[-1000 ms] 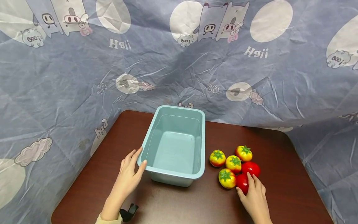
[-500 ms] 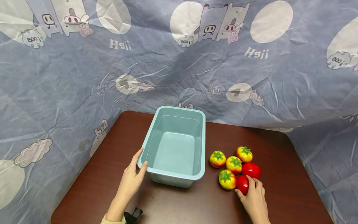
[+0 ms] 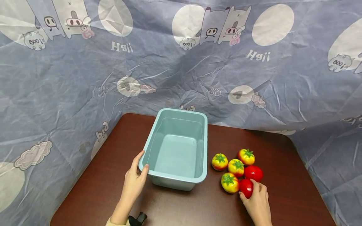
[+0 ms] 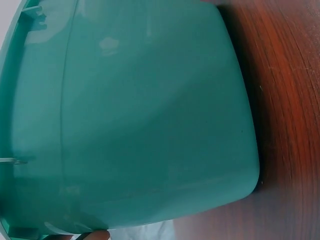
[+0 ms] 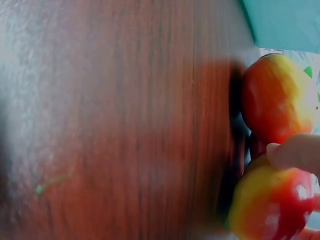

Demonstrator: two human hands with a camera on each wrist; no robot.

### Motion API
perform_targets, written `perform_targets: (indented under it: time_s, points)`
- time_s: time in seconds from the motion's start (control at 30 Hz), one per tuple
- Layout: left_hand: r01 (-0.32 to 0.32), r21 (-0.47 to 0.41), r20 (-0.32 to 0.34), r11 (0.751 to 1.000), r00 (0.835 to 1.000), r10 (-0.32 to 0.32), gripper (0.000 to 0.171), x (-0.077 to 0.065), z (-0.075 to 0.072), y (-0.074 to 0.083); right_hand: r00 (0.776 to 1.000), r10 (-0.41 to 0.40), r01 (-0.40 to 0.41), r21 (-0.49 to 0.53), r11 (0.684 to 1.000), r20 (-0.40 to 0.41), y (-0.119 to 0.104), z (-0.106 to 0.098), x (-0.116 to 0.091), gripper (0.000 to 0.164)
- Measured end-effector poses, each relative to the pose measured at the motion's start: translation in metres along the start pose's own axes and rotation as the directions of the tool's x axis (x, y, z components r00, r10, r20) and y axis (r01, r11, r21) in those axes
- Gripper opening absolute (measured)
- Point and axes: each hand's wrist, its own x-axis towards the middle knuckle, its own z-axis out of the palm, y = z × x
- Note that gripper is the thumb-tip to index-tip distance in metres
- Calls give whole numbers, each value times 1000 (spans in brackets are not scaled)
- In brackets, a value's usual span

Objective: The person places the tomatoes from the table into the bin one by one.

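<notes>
In the head view, my left hand (image 3: 134,180) holds the near left corner of a blue-green plastic bin (image 3: 205,147), thumb at the front rim and a finger along the left rim. The left wrist view shows the bin's outer wall (image 4: 150,110) and fingertips (image 4: 97,235) at its lower edge. My right hand (image 3: 258,201) grips the nearer of two red toy tomatoes (image 3: 246,188), thumb on its left and fingers on its right. In the right wrist view that tomato (image 5: 272,205) also shows a yellow side. It sits on the table beside a yellow-red one (image 3: 230,183).
More yellow-red tomatoes with green leaf tops (image 3: 219,162) and another red one (image 3: 253,173) cluster right of the bin. All stand on a dark brown table (image 3: 181,208). A grey-blue printed cloth (image 3: 169,69) hangs behind. A black strap piece (image 3: 138,218) shows at my left wrist.
My right fingers have slid from the top of the near red tomato to its right side, closing around it. My left wrist has shifted slightly right, with the hand still at the bin's corner.
</notes>
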Motion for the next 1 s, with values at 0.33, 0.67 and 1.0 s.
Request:
perform_targets:
  time_s: [0.33, 0.67, 1.0]
  points:
    - [3, 16, -48, 1000, 999, -3, 55, 0, 3, 0, 987, 132, -136, 46, 990, 89, 1, -13, 4, 71]
    - [-9, 12, -76, 1000, 997, 10, 54, -1, 5, 3, 971, 225, -233, 101, 967, 87, 0, -24, 9, 72]
    - [-1, -17, -55, 1000, 998, 0, 54, -5, 7, 5, 955, 280, -296, 238, 925, 101, -15, -45, 19, 66]
